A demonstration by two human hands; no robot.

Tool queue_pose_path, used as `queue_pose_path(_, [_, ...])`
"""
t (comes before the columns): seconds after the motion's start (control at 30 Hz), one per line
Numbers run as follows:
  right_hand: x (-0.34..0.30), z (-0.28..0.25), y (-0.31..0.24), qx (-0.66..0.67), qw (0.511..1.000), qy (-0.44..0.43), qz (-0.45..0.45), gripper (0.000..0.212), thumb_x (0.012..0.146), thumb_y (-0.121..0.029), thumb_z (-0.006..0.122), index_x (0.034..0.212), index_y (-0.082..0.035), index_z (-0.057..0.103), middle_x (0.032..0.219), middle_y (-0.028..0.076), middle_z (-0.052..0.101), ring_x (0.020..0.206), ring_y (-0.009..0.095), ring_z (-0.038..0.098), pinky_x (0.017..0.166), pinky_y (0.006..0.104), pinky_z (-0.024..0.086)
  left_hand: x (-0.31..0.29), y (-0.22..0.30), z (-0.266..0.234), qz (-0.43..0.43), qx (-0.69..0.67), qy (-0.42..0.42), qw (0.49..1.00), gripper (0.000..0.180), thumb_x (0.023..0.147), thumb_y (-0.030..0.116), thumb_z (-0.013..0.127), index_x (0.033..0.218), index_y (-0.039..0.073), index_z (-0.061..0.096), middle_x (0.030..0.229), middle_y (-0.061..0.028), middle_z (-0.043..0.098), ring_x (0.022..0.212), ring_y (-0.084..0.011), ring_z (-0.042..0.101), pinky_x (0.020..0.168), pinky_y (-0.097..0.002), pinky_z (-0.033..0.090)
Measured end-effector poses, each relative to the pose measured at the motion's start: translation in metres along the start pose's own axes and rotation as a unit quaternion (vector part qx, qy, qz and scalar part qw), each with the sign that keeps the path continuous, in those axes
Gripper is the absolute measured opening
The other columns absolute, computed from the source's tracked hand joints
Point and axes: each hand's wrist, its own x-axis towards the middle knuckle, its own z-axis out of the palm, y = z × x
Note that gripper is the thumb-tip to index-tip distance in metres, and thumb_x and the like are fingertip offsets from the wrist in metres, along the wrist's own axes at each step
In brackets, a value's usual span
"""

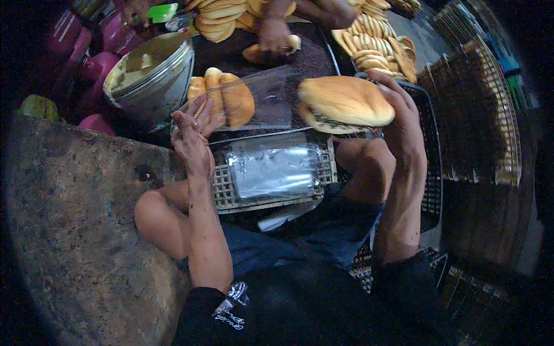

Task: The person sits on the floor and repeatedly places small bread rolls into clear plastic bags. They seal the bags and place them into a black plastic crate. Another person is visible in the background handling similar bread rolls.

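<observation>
At the left, my left hand (196, 135) grips the near edge of a clear plastic bag (271, 95). The bag stretches away over a few filled buns (236, 104) and a tray of dark granules (314, 49). On the right, my right hand (401, 109) is closed around the right end of a large golden bun (346, 101). Dark filling shows along the bun's lower side, and motion blurs it a little. Between my arms, a stack of clear plastic bags (274, 170) lies on a pale plastic crate (222, 199). The bun is apart from the bag.
Across the tray, a co-worker's hand (274, 37) holds a bun over the granules. A cream-smeared bucket (147, 98) stands left, near a green scraper (162, 12). Buns (375, 49) line the back right. A wooden board (92, 219) and black crate (433, 144) flank me.
</observation>
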Motion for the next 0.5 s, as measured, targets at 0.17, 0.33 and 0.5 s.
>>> queue_pose_path(0.17, [-0.016, 0.027, 0.000, -0.049, 0.996, -0.079, 0.002, 0.041, 0.093, -0.025, 0.063, 0.127, -0.004, 0.057, 0.107, 0.008, 0.063, 0.099, 0.016, 0.059, 0.089, 0.0275, 0.046, -0.038, 0.014, 0.037, 0.006, -0.072, -0.104, 0.992, 0.067, 0.102, 0.054, 0.040, 0.142, 0.000, 0.041, 0.135, -0.0210, 0.054, 0.125, -0.0345, 0.055, 0.086, -0.0466, 0.059])
queue_pose_path(0.33, [-0.048, 0.048, 0.002, -0.089, 0.985, -0.140, -0.048, 0.040, 0.098, -0.022, 0.058, 0.133, -0.004, 0.049, 0.119, 0.010, 0.062, 0.109, 0.015, 0.057, 0.096, 0.0278, 0.044, -0.072, 0.016, 0.076, -0.142, -0.125, -0.114, 0.975, 0.060, 0.099, 0.040, 0.057, 0.146, 0.008, 0.038, 0.137, -0.0176, 0.052, 0.121, -0.0295, 0.058, 0.084, -0.0447, 0.061])
queue_pose_path(0.5, [-0.057, 0.060, -0.014, -0.310, 0.856, -0.039, -0.411, 0.014, 0.089, -0.018, 0.070, 0.096, -0.006, 0.066, 0.142, 0.020, 0.046, 0.134, 0.037, 0.041, 0.112, 0.0434, 0.033, -0.071, 0.014, 0.076, -0.196, -0.315, 0.005, 0.929, 0.053, 0.092, 0.030, 0.069, 0.137, 0.008, 0.050, 0.132, -0.0093, 0.060, 0.120, -0.0241, 0.060, 0.098, -0.0421, 0.054])
